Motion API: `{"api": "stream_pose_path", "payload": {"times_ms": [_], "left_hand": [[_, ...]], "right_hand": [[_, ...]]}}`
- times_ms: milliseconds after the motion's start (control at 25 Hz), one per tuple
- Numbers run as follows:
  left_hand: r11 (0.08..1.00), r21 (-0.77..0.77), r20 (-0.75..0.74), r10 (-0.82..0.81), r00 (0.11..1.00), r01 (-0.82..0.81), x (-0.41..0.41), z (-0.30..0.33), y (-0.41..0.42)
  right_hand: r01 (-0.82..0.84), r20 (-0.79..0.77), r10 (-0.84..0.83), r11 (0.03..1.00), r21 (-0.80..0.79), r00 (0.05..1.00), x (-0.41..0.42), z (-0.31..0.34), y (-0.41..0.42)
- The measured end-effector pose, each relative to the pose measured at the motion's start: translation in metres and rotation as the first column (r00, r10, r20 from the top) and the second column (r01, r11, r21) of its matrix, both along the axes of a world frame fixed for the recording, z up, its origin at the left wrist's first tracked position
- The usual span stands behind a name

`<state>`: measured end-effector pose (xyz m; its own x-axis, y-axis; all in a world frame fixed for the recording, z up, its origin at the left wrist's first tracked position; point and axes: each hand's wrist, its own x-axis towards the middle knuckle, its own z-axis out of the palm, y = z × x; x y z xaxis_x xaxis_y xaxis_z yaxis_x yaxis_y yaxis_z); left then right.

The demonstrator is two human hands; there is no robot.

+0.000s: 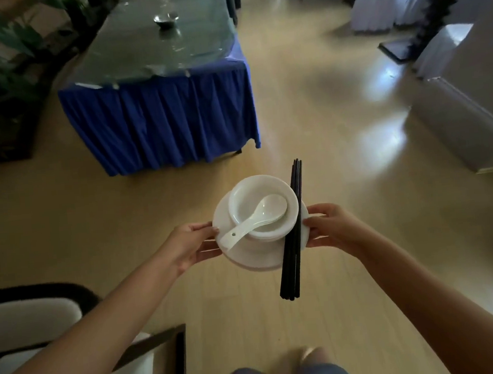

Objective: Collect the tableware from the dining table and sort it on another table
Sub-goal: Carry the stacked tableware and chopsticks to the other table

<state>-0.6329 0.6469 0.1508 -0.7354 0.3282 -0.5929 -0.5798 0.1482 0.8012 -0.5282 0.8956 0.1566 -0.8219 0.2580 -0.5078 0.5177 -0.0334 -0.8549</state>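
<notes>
Mid-carry: left hand and right hand clamp opposite rims of plates over floor, blue table far. Stiff, breakable, slick; bowls, spoon, loose chopsticks may slide, so hold level.

Plates: white stack carrying everything, held off the floor between left grip and right grip, each clamped on a rim. On it between the grips: white bowls, nested. Spoon in top bowl, handle toward left grip. Black chopsticks across the plate beside right grip. Surface far ahead of both grips: blue skirt, clear cover, one small dark bowl.
</notes>
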Motion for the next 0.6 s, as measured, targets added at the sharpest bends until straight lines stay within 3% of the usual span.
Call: {"api": "stream_pose_path", "payload": {"times_ms": [600], "left_hand": [[0.995, 0.047, -0.035, 0.094, 0.995, -0.093, -0.265, -0.008, 0.301]], "right_hand": [[-0.148, 0.001, 0.148, 0.988, 0.041, 0.989, -0.31, 0.006, 0.317]]}}
